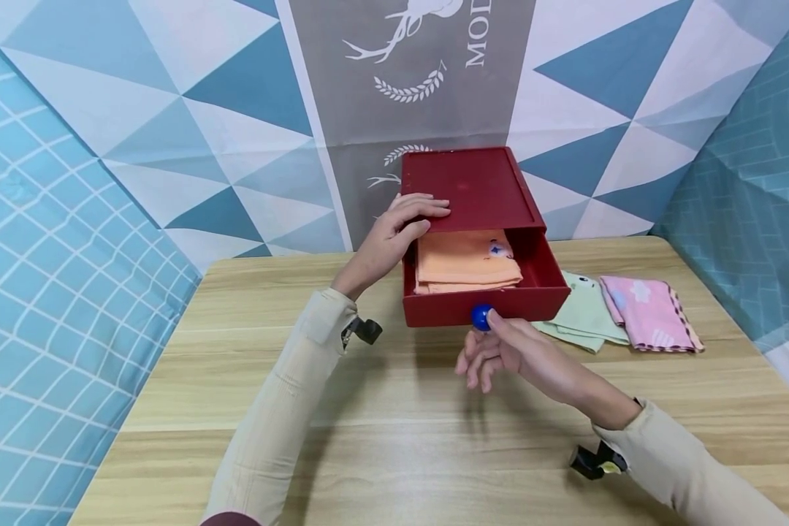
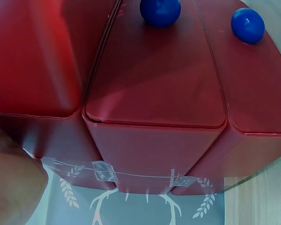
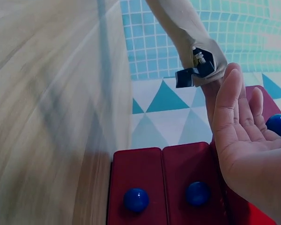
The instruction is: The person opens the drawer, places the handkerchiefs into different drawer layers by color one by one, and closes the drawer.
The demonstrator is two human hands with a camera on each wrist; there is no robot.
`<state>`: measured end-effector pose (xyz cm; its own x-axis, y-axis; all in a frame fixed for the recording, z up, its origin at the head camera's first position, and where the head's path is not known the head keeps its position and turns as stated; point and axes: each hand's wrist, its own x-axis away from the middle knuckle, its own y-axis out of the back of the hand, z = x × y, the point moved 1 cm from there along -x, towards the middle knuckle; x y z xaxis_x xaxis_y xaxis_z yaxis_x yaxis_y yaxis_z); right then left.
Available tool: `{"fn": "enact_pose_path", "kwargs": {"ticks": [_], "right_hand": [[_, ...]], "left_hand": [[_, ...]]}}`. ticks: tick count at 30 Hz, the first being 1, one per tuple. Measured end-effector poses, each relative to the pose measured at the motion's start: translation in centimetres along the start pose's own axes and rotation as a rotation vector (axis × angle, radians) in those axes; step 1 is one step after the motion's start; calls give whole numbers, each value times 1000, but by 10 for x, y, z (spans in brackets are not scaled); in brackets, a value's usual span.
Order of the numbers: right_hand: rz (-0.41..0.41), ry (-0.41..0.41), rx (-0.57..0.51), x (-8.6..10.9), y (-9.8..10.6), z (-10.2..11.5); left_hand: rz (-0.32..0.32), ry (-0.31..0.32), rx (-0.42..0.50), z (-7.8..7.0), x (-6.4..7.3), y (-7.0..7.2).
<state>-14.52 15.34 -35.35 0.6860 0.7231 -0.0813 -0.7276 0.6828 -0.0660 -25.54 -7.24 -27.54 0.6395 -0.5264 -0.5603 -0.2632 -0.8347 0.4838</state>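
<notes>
A red drawer cabinet (image 1: 467, 183) stands at the back of the table, its top drawer (image 1: 437, 312) pulled out. Inside lies a folded orange cloth (image 1: 460, 259) with a small blue motif. My left hand (image 1: 401, 230) rests on the cabinet's top near the left edge, fingers extended. At the drawer front, the thumb of my right hand (image 1: 516, 354) touches the blue knob (image 1: 481, 317), while the other fingers hang loosely below it. The right wrist view shows that hand (image 3: 243, 126) with its palm side visible and the knob partly cut off by the frame edge.
Two lower drawers with blue knobs (image 2: 160, 10) are closed beneath the top one. Right of the cabinet lie a folded green cloth (image 1: 588, 310) and a folded pink cloth (image 1: 651, 314) on the wooden table (image 1: 394, 453). A patterned backdrop (image 1: 237, 109) hangs close behind.
</notes>
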Motion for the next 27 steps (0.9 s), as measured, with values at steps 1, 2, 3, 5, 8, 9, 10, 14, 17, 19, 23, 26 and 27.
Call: {"fn": "enact_pose_path", "kwargs": {"ticks": [1,2,3,5,8,9,10,14,17,19,23,26,27], "right_hand": [[-6,-4,6,-1,1,0],[-12,-6,8,-2,2,1],[-23,-13,10,-4,3,1],[-40,-18,16,-7,6,1],[-60,-23,10,-14,11,1],[-67,-21,11,-15,12,1],[-71,-16,13,-17,14,0],[-88,5,25,-24,20,0],[-104,15,35,-29,24,0],[-118,19,35,-33,27,0],[-140,29,35,-39,32,0],[-152,35,38,-43,36,1],[-156,36,40,-44,37,1]], "left_hand": [[0,-1,0,0,0,0],[1,1,0,1,0,1],[3,4,0,1,0,1],[3,-2,3,1,0,0],[5,4,6,1,1,0],[4,4,6,1,1,0],[3,3,7,1,1,0],[0,-1,11,1,2,0],[-1,-7,14,1,1,0],[0,-4,18,1,1,0],[9,17,30,1,2,0],[13,22,38,1,2,0],[12,16,38,1,2,0]]}}
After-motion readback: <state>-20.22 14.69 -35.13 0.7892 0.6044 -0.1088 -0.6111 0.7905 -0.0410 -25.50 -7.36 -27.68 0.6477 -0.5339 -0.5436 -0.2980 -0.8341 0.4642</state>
